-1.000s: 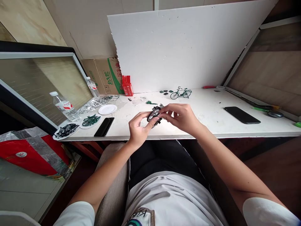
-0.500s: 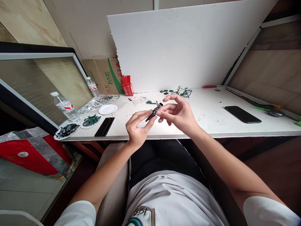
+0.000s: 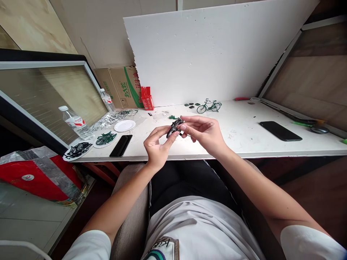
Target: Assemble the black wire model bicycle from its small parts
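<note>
A small black model bicycle (image 3: 174,127) is held up above the near part of the table, between my two hands. My left hand (image 3: 158,145) pinches it from the left, thumb below and fingers behind. From the right, my right hand (image 3: 204,133) closes thumb and fingers on its other end, hiding part of it. Just behind the hands lies a small green piece (image 3: 172,117). Farther back a finished-looking green model bicycle (image 3: 209,106) stands upright, with several small dark green parts (image 3: 191,105) to its left.
On the left are a plate of black parts (image 3: 78,150), a plate of green parts (image 3: 105,138), a white plate (image 3: 124,125), a phone (image 3: 121,146) and a water bottle (image 3: 76,123). Another phone (image 3: 280,130) lies right. A red box (image 3: 147,99) stands at the back.
The black model bicycle has turned in my hands and its wheel side shows more. My right hand's raised fingers have come down and closed in on it.
</note>
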Demonstrator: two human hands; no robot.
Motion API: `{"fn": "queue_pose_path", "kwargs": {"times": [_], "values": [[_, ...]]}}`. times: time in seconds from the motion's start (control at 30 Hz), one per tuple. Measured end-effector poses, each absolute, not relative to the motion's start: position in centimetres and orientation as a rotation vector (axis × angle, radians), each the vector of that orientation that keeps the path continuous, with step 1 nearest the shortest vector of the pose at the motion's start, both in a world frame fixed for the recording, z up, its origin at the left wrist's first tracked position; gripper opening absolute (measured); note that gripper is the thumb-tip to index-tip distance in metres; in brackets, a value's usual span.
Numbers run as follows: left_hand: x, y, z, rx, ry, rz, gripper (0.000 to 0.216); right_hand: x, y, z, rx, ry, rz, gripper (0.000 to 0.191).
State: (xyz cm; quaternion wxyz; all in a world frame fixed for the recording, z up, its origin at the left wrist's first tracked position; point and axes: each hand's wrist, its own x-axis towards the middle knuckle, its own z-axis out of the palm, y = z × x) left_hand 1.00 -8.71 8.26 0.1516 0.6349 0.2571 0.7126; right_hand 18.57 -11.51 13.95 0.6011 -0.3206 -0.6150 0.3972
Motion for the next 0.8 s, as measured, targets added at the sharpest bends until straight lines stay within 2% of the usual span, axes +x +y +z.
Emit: {"fn": "queue_pose_path", "kwargs": {"times": [0.5,0.8], "values": [[1.0,-9.0,8.4,1.82,0.735,1.992,0.022,19.1,-10.9,13.8,-0.757,-1.425,1.034,0.063],[0.9,-9.0,8.3,1.893,0.697,1.937,0.021,20.4,-11.3,14.8,-0.854,-1.565,0.87,0.068]]}}
